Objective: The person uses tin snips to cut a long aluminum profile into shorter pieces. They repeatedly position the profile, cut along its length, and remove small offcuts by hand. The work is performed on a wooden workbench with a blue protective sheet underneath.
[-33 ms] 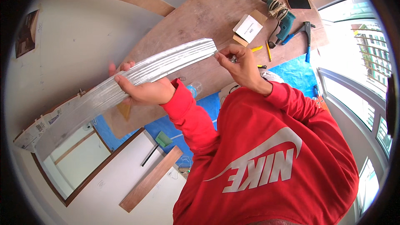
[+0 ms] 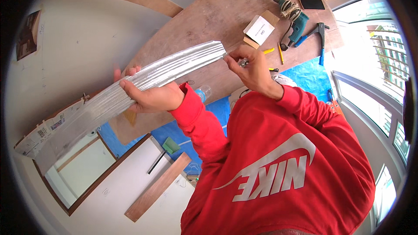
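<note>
A long, shiny silver ribbed strip point(image 2: 183, 63) runs diagonally above the board surface, its lower-left length wrapped in clear film beside a piece with printed labels point(image 2: 52, 124). My left hand point(image 2: 148, 95) grips the strip near its middle, thumb over the front face and fingertips showing behind. At the strip's right end, my right hand point(image 2: 248, 69) has its fingers closed, the thumb at the strip's edge. A small metal object point(image 2: 244, 63) shows among those fingers, too small to make out.
On the curved wooden board point(image 2: 196, 13) lie a teal drill point(image 2: 297, 30), a phone point(image 2: 311, 3), a white box point(image 2: 259, 29), a riveter-like tool point(image 2: 321, 39) and a yellow pencil point(image 2: 281, 52). Below are blue sheeting point(image 2: 311, 74) and a plank point(image 2: 156, 185). Windows point(image 2: 370, 104) line the right.
</note>
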`<action>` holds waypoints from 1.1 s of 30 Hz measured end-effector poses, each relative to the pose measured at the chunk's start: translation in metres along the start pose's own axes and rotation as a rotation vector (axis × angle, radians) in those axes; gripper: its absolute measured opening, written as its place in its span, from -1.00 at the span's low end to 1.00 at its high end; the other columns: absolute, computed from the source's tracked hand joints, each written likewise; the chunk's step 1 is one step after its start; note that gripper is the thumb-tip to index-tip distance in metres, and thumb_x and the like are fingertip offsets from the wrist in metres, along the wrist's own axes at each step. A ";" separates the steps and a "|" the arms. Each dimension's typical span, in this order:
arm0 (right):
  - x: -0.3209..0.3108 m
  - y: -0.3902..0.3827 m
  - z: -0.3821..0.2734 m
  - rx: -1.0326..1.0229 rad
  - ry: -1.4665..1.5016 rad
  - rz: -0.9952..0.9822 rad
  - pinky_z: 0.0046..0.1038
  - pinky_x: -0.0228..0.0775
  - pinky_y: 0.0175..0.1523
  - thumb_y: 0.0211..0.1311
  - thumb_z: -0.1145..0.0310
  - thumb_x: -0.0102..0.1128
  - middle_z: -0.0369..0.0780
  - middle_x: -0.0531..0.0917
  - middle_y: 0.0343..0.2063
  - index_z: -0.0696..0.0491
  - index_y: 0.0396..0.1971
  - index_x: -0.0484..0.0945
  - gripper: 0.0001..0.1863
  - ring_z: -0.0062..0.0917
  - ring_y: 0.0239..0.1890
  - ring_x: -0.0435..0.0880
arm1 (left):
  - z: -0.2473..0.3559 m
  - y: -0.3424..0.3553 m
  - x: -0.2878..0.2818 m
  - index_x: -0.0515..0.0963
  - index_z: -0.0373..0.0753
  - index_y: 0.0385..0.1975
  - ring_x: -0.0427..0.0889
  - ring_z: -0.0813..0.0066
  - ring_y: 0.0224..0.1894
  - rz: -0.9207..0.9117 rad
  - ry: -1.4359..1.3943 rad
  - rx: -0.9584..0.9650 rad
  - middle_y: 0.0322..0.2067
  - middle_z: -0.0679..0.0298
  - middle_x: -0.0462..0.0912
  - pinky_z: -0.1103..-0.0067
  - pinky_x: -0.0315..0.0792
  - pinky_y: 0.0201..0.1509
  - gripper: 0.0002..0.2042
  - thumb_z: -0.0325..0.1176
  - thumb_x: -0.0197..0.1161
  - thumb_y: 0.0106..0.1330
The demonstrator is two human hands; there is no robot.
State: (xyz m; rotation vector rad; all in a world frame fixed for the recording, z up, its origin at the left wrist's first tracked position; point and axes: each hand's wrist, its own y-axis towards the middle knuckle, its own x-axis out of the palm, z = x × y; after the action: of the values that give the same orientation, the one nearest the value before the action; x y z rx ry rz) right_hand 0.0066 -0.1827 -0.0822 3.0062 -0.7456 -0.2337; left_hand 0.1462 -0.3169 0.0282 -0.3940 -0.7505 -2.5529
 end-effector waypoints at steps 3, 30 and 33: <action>-0.002 0.010 0.006 -0.011 -0.020 -0.042 -0.52 0.42 -0.27 0.40 0.40 0.32 -0.32 0.69 -0.44 0.19 -0.39 0.69 -0.81 -0.72 -0.37 0.56 | 0.004 -0.009 0.007 0.50 -0.35 0.02 0.58 0.39 -0.27 0.044 0.038 0.067 -0.30 0.15 0.54 0.43 0.51 -0.07 -0.73 -0.32 0.18 0.44; -0.028 0.024 -0.051 -0.323 0.000 -0.033 -0.37 0.41 -0.28 0.21 0.49 0.43 -0.12 0.66 -0.43 0.17 -0.34 0.68 -0.90 -0.28 -0.39 0.61 | 0.075 0.000 0.016 0.48 -0.32 -0.03 0.62 0.33 -0.22 -0.102 -0.369 0.133 -0.36 0.17 0.58 0.42 0.50 0.04 -0.76 -0.29 0.19 0.48; -0.028 0.029 -0.057 -0.385 -0.093 0.011 -0.37 0.41 -0.26 0.24 0.47 0.41 -0.12 0.66 -0.44 0.18 -0.35 0.67 -0.89 -0.30 -0.37 0.63 | 0.075 0.001 0.017 0.49 -0.32 -0.03 0.63 0.32 -0.23 -0.165 -0.426 0.152 -0.36 0.16 0.59 0.40 0.52 0.04 -0.78 -0.34 0.20 0.46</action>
State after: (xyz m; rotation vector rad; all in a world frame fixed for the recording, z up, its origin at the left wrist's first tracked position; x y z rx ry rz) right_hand -0.0231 -0.1955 -0.0203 2.6406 -0.6373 -0.4613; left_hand 0.1427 -0.2802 0.0962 -0.8743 -1.1635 -2.5670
